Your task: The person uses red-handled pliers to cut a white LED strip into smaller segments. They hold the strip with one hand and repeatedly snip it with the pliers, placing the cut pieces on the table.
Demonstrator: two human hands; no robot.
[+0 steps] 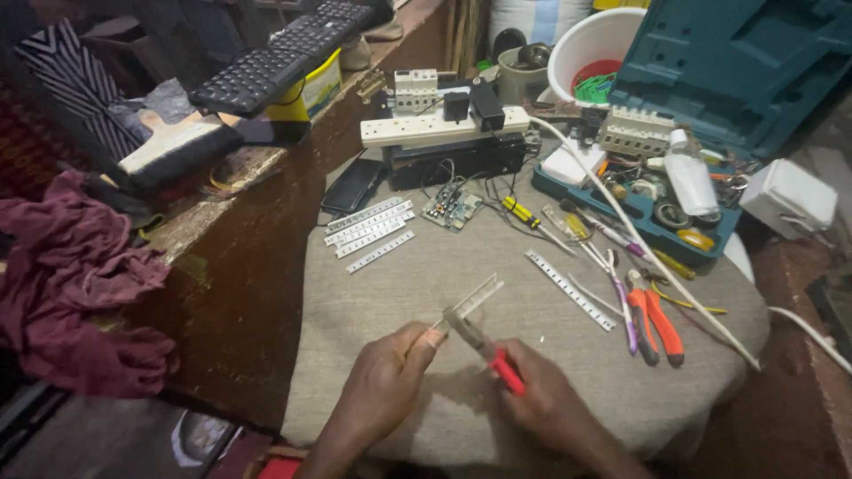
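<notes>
My left hand (pixel 383 383) pinches one end of a thin white strip (pixel 470 300) that slants up and away over the cloth-covered table (pixel 426 275). My right hand (pixel 543 401) grips a red-handled plier-like tool (pixel 491 353), whose metal jaws close on the strip just beside my left fingertips. Both hands are low in the view, near the table's front edge.
Several similar white strips (pixel 371 229) lie at centre left, one more strip (pixel 568 288) at right. A small circuit board (pixel 452 206), screwdrivers (pixel 532 219), orange pliers (pixel 655 321), a white cable (pixel 657 266), a power strip (pixel 444 127) and an open teal toolbox (pixel 710 80) crowd the back and right.
</notes>
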